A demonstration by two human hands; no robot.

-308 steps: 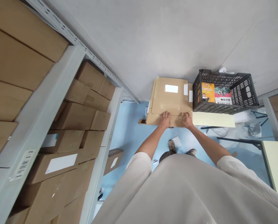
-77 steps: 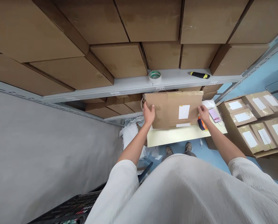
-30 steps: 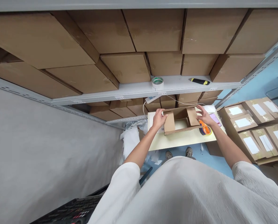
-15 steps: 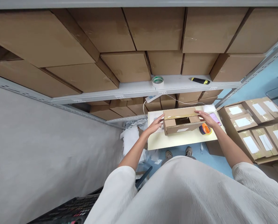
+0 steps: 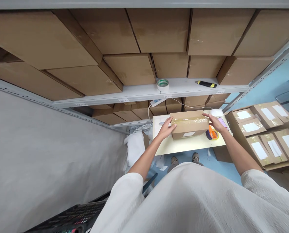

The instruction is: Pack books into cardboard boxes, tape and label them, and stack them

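A small cardboard box (image 5: 190,125) sits on the pale yellow table (image 5: 168,147), its top flaps folded down. Clear tape runs along its top, and a white label (image 5: 189,134) is on the side facing me. My left hand (image 5: 167,128) grips the box's left end, fingers at the upper corner and thumb on the near side. At the right end, my right hand (image 5: 213,122) holds the far top corner with its fingertips. Beside the box, below my right hand, lie orange and dark blue tape rolls (image 5: 212,133). A phone (image 5: 222,123) with a lit screen is behind my right wrist.
Shelves of cardboard boxes (image 5: 170,30) rise in front. A white tape roll (image 5: 163,84) and a black-yellow utility knife (image 5: 206,84) lie on the shelf edge (image 5: 144,94). A large carton (image 5: 250,142) of labelled boxes stands right; white paper scraps (image 5: 135,147) pile at left.
The box's top flaps, which stood partly open with a dark gap, are now down and the gap is covered. My left hand has moved slightly right and closer onto the box.
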